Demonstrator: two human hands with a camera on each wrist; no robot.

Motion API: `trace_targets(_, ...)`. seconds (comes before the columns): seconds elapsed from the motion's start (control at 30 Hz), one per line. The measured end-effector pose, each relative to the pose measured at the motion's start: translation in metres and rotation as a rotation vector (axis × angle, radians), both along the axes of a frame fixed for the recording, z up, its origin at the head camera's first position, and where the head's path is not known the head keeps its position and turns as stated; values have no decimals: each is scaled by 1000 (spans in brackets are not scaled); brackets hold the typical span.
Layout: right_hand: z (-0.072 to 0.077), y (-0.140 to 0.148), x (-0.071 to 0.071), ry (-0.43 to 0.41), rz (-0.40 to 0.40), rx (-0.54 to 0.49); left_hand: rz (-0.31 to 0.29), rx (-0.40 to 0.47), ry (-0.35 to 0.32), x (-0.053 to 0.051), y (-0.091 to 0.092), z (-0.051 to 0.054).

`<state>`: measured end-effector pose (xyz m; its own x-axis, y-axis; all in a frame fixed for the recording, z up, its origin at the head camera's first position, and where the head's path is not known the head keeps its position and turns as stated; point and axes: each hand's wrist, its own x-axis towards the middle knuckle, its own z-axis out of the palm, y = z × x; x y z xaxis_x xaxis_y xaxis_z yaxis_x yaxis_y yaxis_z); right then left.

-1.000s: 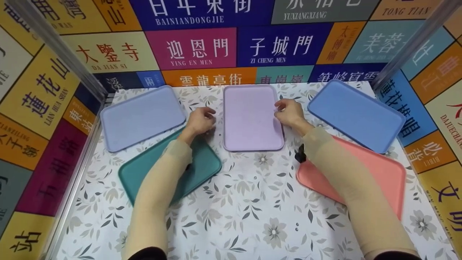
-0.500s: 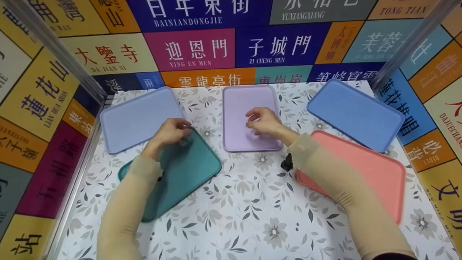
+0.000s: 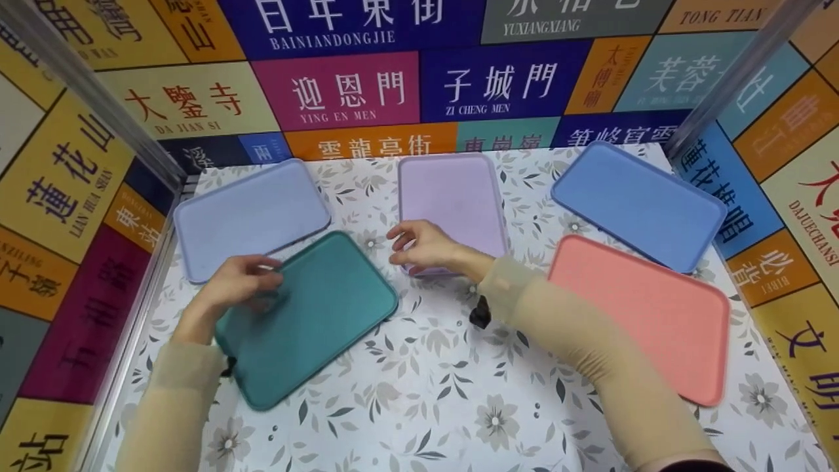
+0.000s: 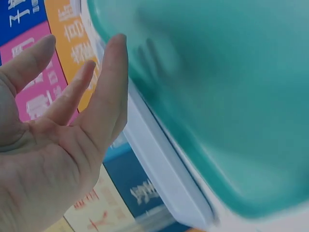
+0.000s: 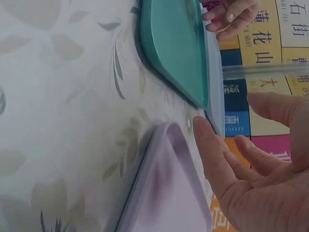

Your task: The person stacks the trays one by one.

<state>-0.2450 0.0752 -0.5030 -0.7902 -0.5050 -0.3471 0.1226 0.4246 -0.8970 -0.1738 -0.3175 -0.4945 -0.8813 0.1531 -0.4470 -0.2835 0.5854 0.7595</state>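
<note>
My left hand (image 3: pixel 237 283) hovers over the upper left edge of a green tray (image 3: pixel 321 321). Its fingers are loosely spread and hold nothing; the left wrist view shows the palm (image 4: pixel 43 159) apart from that tray. Above the near left corner of a light purple tray (image 3: pixel 452 190), my right hand (image 3: pixel 429 248) hangs with relaxed, slightly bent fingers and nothing in them. The right wrist view shows a gap between the fingers (image 5: pixel 212 154) and this tray. Part of the purple tray's near edge is hidden behind the right hand.
A pale blue tray (image 3: pixel 252 216) lies at the back left, beside the green one. On the right are a blue tray (image 3: pixel 639 206) and a coral pink tray (image 3: pixel 645 321). Printed panels (image 3: pixel 354 88) wall in the patterned white tabletop (image 3: pixel 393 406).
Both hands have moved left and nearer the person: the left from between the green and purple trays, the right from the purple tray's right edge. The trays stay in place.
</note>
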Motion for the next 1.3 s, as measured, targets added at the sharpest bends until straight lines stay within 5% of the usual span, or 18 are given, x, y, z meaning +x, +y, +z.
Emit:
trace_targets(0.27, -5, -29, 2, -15, 41, 8, 97, 17, -106, 41, -46, 7)
trace_targets(0.53, -10, -52, 5, 84, 113, 93, 137, -123, -179, 69, -73, 9)
trace_targets(0.77, -16, -60, 4, 186, 121, 181, 146, -48, -244, 83, -79, -6)
trace_targets(1.3, -24, -61, 1, 121, 79, 155, 295, 213, -183, 95, -86, -22)
